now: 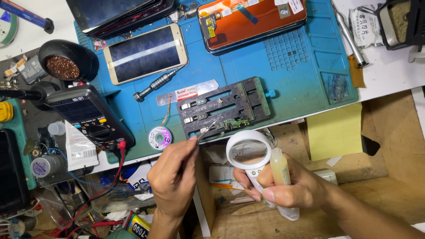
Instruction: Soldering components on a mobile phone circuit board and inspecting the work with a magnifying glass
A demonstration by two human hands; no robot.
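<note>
Pinched in the left hand (173, 179), tweezers (208, 129) reach a small green board (234, 123) clamped in the black holder (226, 106) on the blue mat (292, 75). Right hand (287, 188) grips a magnifier (249, 150) and a small bottle (280, 167) just below the holder.

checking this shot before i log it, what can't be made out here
Head view only:
- Tweezer tips: too fine to tell whether they touch the small green board.
- Bottle in the right hand: lower part hidden by fingers.
- Magnifier: lens shows only blur.
- Stacked phones: cut off by top edge.
</note>
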